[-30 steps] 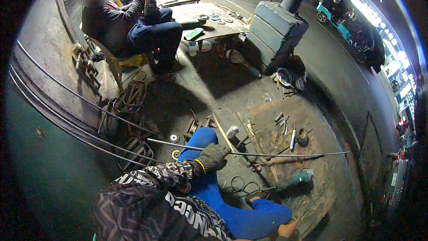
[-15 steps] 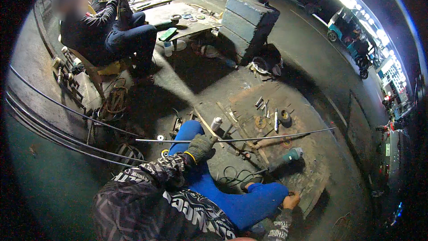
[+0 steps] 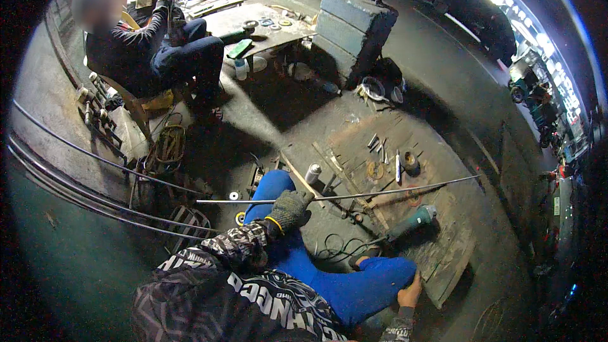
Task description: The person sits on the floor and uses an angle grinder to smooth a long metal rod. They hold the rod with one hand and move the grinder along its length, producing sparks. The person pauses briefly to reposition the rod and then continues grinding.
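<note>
Gripping the long thin grey metal rod (image 3: 354,195), my gloved left hand (image 3: 290,209) stays closed; my bare right hand (image 3: 410,291) rests near right, its grip unclear, near the green angle grinder (image 3: 411,221).

Thin metal rod (image 3: 342,195): long, straight, grey, held nearly horizontal above the floor. Its ends point toward 9 and 3 o'clock, right end slightly raised.

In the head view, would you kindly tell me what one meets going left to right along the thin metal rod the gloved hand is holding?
Rod's free left end → small white ring on the floor → gloved left hand gripping the rod → grey spray can → green angle grinder → rod's right tip.
</note>
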Demonstrator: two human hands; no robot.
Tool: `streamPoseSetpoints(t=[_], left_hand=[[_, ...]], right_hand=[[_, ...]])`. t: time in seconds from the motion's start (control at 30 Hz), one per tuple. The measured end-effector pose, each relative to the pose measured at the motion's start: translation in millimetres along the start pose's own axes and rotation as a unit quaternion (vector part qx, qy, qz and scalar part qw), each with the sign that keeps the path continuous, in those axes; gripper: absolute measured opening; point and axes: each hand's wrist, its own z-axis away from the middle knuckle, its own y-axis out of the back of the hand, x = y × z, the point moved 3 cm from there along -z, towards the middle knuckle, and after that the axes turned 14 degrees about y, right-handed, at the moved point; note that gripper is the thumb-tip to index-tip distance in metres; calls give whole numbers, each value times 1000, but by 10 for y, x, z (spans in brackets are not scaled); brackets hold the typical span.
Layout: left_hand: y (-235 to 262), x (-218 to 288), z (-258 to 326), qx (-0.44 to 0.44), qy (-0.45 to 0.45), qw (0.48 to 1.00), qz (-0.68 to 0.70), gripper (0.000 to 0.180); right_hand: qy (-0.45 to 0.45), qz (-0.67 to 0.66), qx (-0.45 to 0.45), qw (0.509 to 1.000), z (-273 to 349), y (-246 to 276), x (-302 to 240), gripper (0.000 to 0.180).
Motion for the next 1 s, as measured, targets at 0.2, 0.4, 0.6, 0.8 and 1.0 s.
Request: streamPoseSetpoints(t=[0.2,0.4,0.6,0.8,1.0], left_hand=[[89,9,-26,-14,17,1000,-20,48],[141,75,63,-33,26,999,-19,49],[241,71,2,-40,34,998,-32,47],[239,43,-58,-24,27,999,-20,49],[210,48,-73,-18,13,1000,-12,49]], right_hand=[[-79,-23,-58,995,-200,176,-23,48],[-15,44,-13,999,-257,50,355,37],[-45,10,14,999,-345,-96,646,29],[-105,54,-115,986,-738,-284,818,13],[-29,201,-85,976,-933,-490,591,15]])
